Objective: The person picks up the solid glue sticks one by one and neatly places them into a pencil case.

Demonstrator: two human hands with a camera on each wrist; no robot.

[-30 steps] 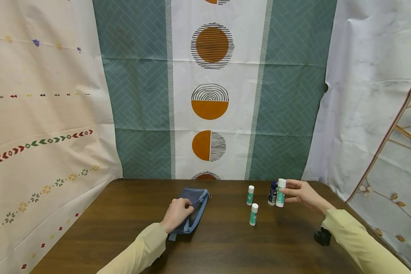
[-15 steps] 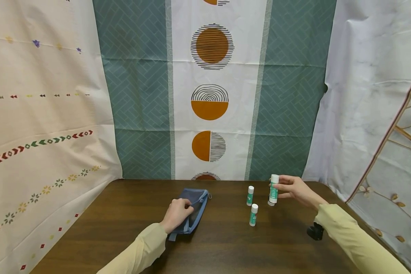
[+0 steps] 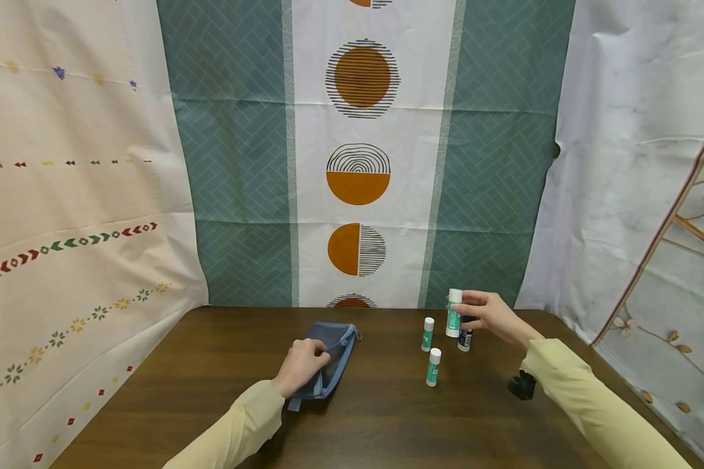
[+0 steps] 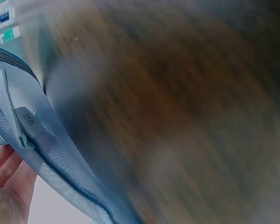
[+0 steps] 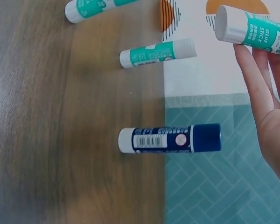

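Observation:
My right hand (image 3: pixel 495 317) pinches a large white-and-green glue stick (image 3: pixel 454 318) upright, raised above the table, its "GLUE STICK" label legible in the right wrist view. Behind it stands a navy glue stick (image 5: pixel 170 139) with a white base, partly hidden in the head view. Two smaller green glue sticks, one farther back (image 3: pixel 427 335) and one nearer (image 3: pixel 433 369), stand to the left. On the left, my left hand (image 3: pixel 300 366) grips the edge of a blue mesh zipper pouch (image 3: pixel 330 333). The pouch lies on the table with its mouth facing right.
The brown wooden table (image 3: pixel 381 417) ends at a patterned curtain (image 3: pixel 240 260) at the back. Pale cloths hang on the left and right. A black device (image 3: pixel 522 385) is attached at the right wrist. A ring (image 3: pixel 359 335) hangs from the pouch's far corner.
My right hand has carried the large glue stick left and upward, passing in front of the navy one. The left hand and the pouch have stayed in place.

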